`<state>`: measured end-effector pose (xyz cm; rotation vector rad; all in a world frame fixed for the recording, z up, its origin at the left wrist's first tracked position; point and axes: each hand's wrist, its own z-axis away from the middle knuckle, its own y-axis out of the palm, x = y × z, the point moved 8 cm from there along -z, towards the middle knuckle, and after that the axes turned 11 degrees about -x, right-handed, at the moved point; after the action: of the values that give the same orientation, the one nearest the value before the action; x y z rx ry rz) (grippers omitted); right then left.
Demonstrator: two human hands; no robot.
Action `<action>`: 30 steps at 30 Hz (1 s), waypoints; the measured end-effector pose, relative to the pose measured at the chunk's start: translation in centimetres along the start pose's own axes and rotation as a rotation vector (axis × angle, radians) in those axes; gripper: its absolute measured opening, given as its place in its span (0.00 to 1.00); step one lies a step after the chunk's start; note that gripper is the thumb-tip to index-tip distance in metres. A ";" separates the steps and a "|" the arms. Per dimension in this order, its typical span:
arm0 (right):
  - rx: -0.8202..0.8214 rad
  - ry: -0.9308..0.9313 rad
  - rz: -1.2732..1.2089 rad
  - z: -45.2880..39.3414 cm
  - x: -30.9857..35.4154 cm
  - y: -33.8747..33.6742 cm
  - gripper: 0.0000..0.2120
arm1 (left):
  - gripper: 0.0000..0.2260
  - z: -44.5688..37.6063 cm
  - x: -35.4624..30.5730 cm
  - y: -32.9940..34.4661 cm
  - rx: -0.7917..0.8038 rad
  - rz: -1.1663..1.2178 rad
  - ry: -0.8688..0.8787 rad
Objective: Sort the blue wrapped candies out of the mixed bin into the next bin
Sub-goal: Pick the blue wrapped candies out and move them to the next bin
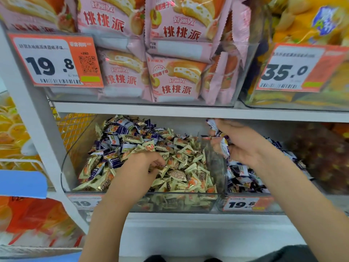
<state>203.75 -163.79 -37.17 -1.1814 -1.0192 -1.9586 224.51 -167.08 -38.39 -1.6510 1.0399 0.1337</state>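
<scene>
While the left hand (143,163) digs curled fingers among cream wrappers at frame centre, the right hand (239,142) grips several blue wrapped candies (223,143) above the next bin (222,202), right of centre. Judged step: transfer; next, release them there. The mixed bin (64,178) holds cream and blue candies; its neighbour mostly blue.

Both bare forearms are extended forward; the left hand (140,163) is held palm-down with fingers curled; the right hand (239,142) is raised higher, fingers closed.
</scene>
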 end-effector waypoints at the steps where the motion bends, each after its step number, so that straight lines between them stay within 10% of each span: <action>1: -0.058 -0.019 -0.004 0.1 0.4 -1.9 0.08 | 0.12 0.0 -0.1 0.1 0.001 0.001 0.001; 10: -0.165 -0.331 1.254 -1.7 -0.5 -13.2 0.30 | 0.12 -0.2 -0.8 0.5 -0.011 0.007 0.030; 15: 0.314 -0.153 1.761 -3.8 -8.4 -11.5 0.28 | 0.11 -0.3 -0.8 1.0 -0.015 -0.002 0.010; 22: 0.233 -0.166 1.771 -5.6 -6.7 -10.6 0.26 | 0.10 -0.2 0.0 0.8 0.002 0.017 -0.021; 30: -0.143 -1.011 1.624 1.9 3.1 0.6 0.15 | 0.11 0.1 1.4 -0.4 0.001 0.012 -0.061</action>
<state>203.76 -162.81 -33.65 -2.0910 -0.0032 -0.0959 225.68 -167.80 -38.88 -1.6305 1.0035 0.1897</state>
